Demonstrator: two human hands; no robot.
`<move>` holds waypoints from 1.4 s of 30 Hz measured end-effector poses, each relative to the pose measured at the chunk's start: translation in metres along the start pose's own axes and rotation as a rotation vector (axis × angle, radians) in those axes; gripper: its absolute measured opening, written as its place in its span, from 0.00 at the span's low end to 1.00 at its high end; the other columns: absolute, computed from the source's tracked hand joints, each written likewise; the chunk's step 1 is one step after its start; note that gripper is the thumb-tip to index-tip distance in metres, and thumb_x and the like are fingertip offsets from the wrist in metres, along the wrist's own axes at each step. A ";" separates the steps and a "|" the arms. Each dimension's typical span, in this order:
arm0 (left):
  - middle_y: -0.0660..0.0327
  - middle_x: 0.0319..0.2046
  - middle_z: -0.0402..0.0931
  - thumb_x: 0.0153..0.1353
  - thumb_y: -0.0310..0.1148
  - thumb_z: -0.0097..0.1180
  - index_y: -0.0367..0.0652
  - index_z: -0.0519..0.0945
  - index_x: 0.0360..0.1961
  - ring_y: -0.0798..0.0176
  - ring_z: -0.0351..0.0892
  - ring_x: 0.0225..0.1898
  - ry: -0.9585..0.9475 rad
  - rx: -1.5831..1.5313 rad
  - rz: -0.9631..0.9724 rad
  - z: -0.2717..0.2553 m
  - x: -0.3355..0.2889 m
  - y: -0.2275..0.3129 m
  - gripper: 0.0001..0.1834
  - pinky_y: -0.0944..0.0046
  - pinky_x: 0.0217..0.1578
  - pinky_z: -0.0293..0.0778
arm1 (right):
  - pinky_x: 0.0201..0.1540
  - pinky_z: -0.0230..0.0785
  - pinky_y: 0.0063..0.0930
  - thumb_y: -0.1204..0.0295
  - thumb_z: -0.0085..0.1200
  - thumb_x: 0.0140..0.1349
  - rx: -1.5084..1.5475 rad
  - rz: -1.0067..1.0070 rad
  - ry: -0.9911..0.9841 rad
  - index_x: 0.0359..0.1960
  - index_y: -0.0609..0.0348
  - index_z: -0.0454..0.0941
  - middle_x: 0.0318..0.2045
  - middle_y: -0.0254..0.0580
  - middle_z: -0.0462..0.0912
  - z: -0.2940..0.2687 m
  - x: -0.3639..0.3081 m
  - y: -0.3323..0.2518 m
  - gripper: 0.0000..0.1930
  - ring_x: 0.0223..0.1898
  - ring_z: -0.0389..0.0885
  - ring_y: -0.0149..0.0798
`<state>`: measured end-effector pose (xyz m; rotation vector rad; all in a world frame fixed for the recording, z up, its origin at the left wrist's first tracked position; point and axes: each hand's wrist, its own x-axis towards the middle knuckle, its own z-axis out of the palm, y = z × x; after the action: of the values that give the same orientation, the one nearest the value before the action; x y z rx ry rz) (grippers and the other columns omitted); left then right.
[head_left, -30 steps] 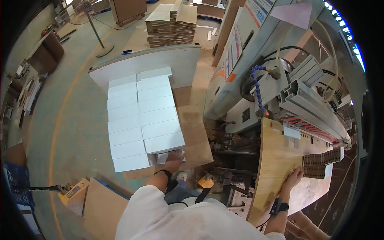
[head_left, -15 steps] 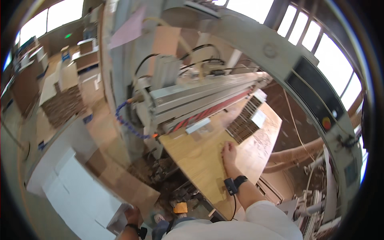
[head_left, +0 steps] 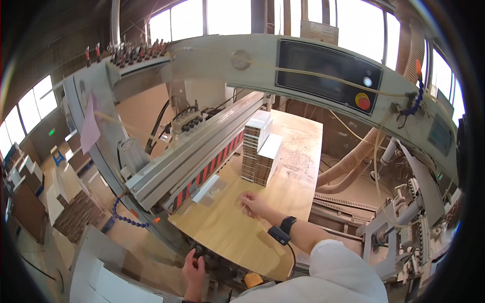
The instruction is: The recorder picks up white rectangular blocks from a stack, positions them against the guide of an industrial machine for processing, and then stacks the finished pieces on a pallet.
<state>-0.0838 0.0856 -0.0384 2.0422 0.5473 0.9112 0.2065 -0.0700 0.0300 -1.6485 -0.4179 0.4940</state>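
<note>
Above the yellow wooden board (head_left: 227,237), my right hand (head_left: 252,204) has its fingers curled in, and nothing shows in them. A stack of narrow panels (head_left: 258,159) with white tops stands on the board beyond that hand. A pale strip (head_left: 206,189) lies on the board left of my right hand, beside the machine's beam. My left hand (head_left: 194,270) is low, off the board's near left edge, thumb and fingers apart, with nothing seen in it. Dark machine parts lie just past its fingertips; whether they touch cannot be made out.
A metal beam (head_left: 202,146) with a red-and-black striped edge crosses over the board's left side. Overhead runs a grey frame with a control panel (head_left: 328,76). White panels (head_left: 108,285) lie at lower left; a ribbed hose (head_left: 348,164) and machinery are at right.
My view has swung to the right. My left hand has come away from the white panels and up toward the board's edge. My right hand stays over the board, fingers curled.
</note>
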 end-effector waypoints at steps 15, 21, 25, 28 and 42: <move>0.54 0.45 0.71 0.52 0.40 0.55 0.41 0.74 0.43 0.52 0.67 0.50 -0.357 0.348 0.639 0.120 0.048 0.093 0.19 0.54 0.50 0.62 | 0.12 0.64 0.25 0.52 0.50 0.57 -0.239 -0.048 0.383 0.60 0.51 0.55 0.19 0.40 0.74 -0.187 0.091 -0.121 0.32 0.13 0.70 0.31; 0.57 0.45 0.71 0.51 0.38 0.55 0.42 0.74 0.42 0.54 0.67 0.50 -0.370 0.320 0.602 0.120 0.051 0.095 0.18 0.56 0.50 0.63 | 0.11 0.62 0.24 0.57 0.55 0.55 -0.157 -0.014 0.340 0.62 0.49 0.51 0.17 0.38 0.70 -0.177 0.103 -0.104 0.35 0.12 0.68 0.29; 0.57 0.44 0.71 0.51 0.37 0.55 0.41 0.74 0.40 0.54 0.68 0.49 -0.353 0.310 0.619 0.120 0.049 0.094 0.17 0.56 0.50 0.63 | 0.11 0.63 0.25 0.58 0.54 0.56 -0.117 -0.060 0.292 0.63 0.49 0.48 0.17 0.39 0.71 -0.184 0.101 -0.098 0.37 0.12 0.68 0.30; 0.57 0.43 0.70 0.51 0.38 0.54 0.41 0.73 0.39 0.54 0.67 0.49 -0.356 0.267 0.608 0.121 0.050 0.088 0.16 0.56 0.50 0.63 | 0.14 0.66 0.22 0.60 0.55 0.55 -0.139 -0.067 0.280 0.55 0.54 0.57 0.20 0.38 0.71 -0.191 0.104 -0.094 0.29 0.14 0.69 0.28; 0.58 0.42 0.69 0.48 0.36 0.56 0.41 0.73 0.38 0.56 0.66 0.49 -0.330 0.268 0.514 0.115 0.043 0.079 0.16 0.57 0.51 0.62 | 0.08 0.53 0.13 0.70 0.41 0.64 0.401 -0.081 0.000 0.47 0.57 0.68 0.17 0.29 0.69 -0.054 -0.032 0.010 0.11 0.09 0.60 0.20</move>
<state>0.0367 0.0101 -0.0026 2.5752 -0.0495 0.7862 0.2088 -0.1334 0.0286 -1.2407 -0.3574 0.4824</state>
